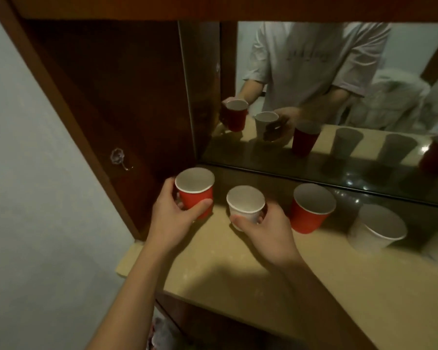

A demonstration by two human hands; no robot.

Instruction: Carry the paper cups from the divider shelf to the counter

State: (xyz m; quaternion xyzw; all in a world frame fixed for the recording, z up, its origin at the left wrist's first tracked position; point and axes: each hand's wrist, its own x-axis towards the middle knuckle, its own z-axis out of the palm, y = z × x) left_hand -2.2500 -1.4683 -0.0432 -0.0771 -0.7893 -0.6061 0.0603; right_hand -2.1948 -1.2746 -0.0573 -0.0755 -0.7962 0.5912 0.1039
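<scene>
My left hand (173, 218) grips a red paper cup (196, 192) at the far left of a beige shelf top (238, 274), close to the dark wooden side panel. A smaller white paper cup (245, 205) stands just right of it, with my right hand (266, 233) wrapped around its near side. Both cups are upright and look empty. Whether they rest on the surface or hover just above it I cannot tell. Further right stand a second red cup (311, 208) and a larger white cup (377, 228), both untouched.
A mirror (339, 97) backs the shelf and reflects the cups, my hands and my torso. A dark wooden panel (116, 97) with a small clear hook (118, 157) closes off the left. A pale wall (23, 173) lies further left. An open compartment shows below the surface.
</scene>
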